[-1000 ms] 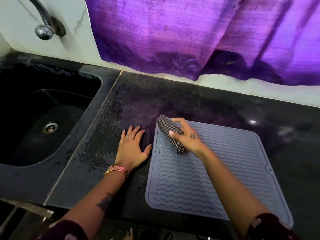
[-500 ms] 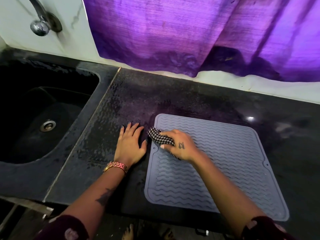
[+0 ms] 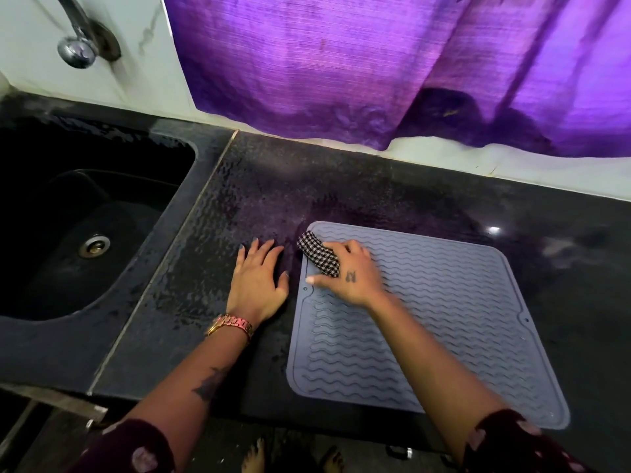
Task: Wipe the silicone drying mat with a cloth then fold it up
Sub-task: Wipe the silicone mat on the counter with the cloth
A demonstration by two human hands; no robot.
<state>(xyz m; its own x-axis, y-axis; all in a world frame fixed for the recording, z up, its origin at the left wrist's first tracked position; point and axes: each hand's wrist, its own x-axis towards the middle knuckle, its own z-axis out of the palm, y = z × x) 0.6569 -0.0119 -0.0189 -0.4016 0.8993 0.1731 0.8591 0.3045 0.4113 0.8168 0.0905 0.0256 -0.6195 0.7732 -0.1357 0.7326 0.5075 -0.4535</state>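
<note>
The silicone drying mat [image 3: 444,319] lies flat on the tabletop [image 3: 375,192], under the right hand [image 3: 348,274], whose fingers [image 3: 346,248] curl round a bunched checked cloth [image 3: 319,256] at its far-left corner. It looks limp and grippy; lift an edge to fold. Just left, the left hand [image 3: 257,285] rests with fingers spread flat.

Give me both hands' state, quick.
Left hand: open, flat on the counter.
Right hand: holding the cloth on the mat.
</note>
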